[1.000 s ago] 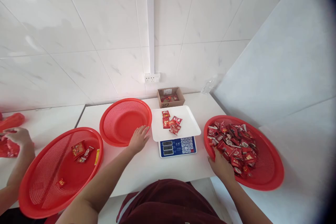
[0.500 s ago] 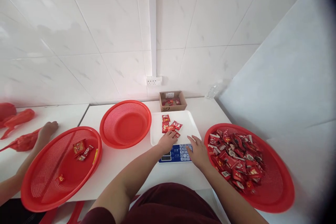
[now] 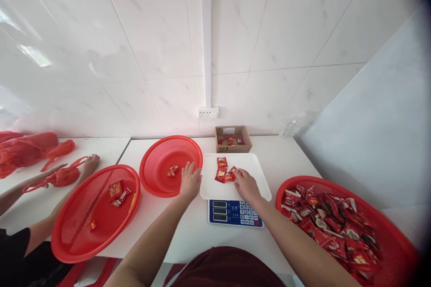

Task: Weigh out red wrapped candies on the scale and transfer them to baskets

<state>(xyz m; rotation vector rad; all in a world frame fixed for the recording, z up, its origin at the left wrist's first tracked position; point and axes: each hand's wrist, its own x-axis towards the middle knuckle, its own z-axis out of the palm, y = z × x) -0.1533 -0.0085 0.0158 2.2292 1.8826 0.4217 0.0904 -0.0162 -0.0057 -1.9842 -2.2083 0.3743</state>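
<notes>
Head cam: left hand (image 3: 190, 181) is spread flat with nothing in it, fingers over the near rim of the small round red mesh basket (image 3: 158, 181), just left of the white plastic scale tray (image 3: 254, 177). A couple of red snack packets (image 3: 173, 170) sit inside that basket. Right hand (image 3: 245, 184) rests on the tray, fingertips touching the little pile of red wrapped packets (image 3: 225, 174); can't tell if it's pinching one.

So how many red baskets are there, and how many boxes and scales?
Red baskets: 3 (middle basket, left basket, right basket)
Cardboard box: 1
Scale: 1
Total: 5
</notes>
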